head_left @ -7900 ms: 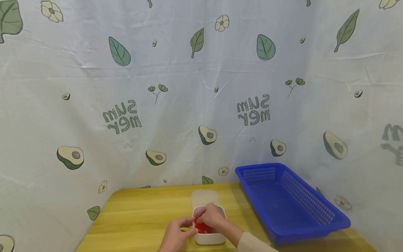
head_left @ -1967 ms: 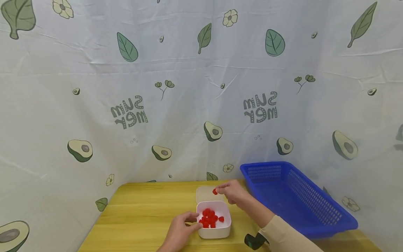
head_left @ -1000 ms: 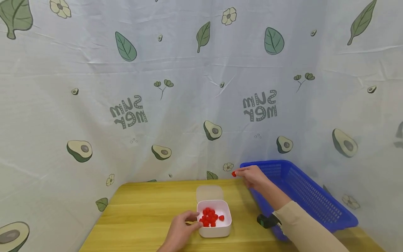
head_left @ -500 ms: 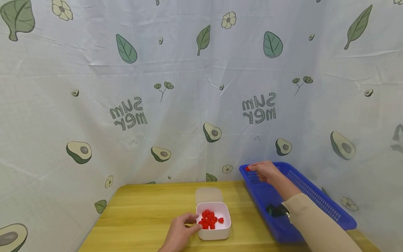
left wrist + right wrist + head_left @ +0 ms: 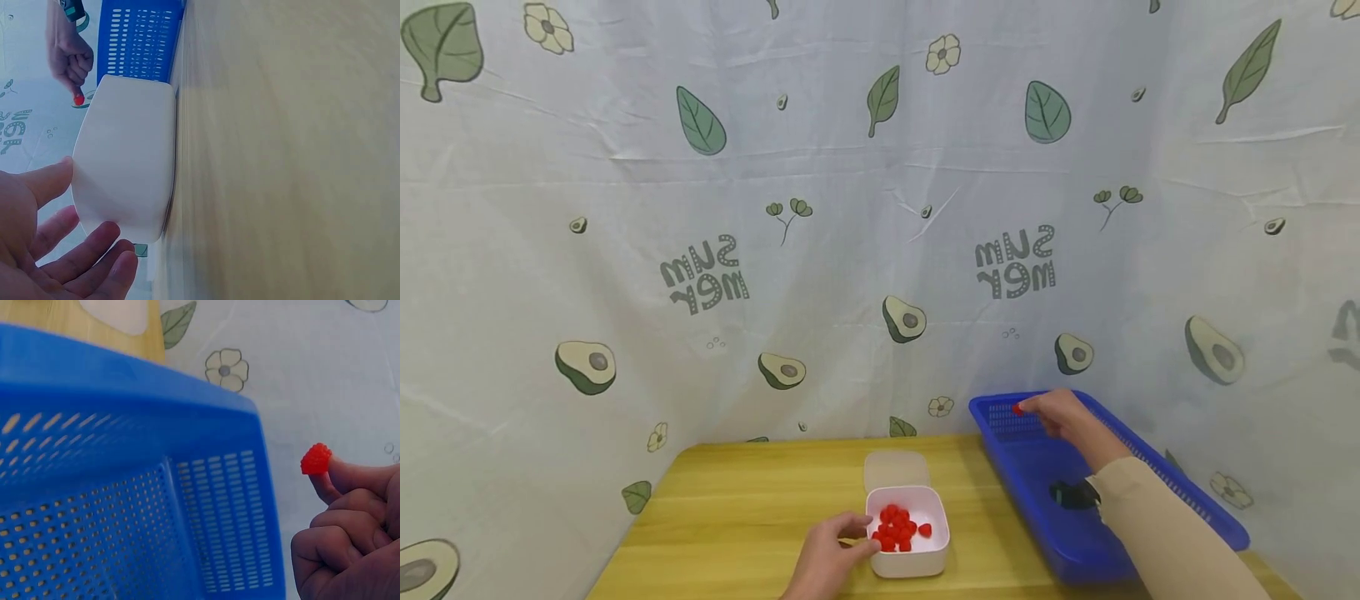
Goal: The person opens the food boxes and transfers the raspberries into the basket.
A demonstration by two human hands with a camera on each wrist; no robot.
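Showing only partly, a bumpy, dome-shaped red berry [image 5: 316, 459] is pinched by right-hand fingers [image 5: 369, 478]; left-hand fingers [image 5: 84, 255] are relaxed.

On the avocado-print curtain [image 5: 820, 275] before me I read one word, "summer", in grey letters, "sum" stacked over "mer" and running backwards (I have to take it right to left). It stands whole twice, as a left print [image 5: 703, 275] and a right print [image 5: 1015, 262]; a cut-off fragment [image 5: 1347, 333] sits at the far right edge.
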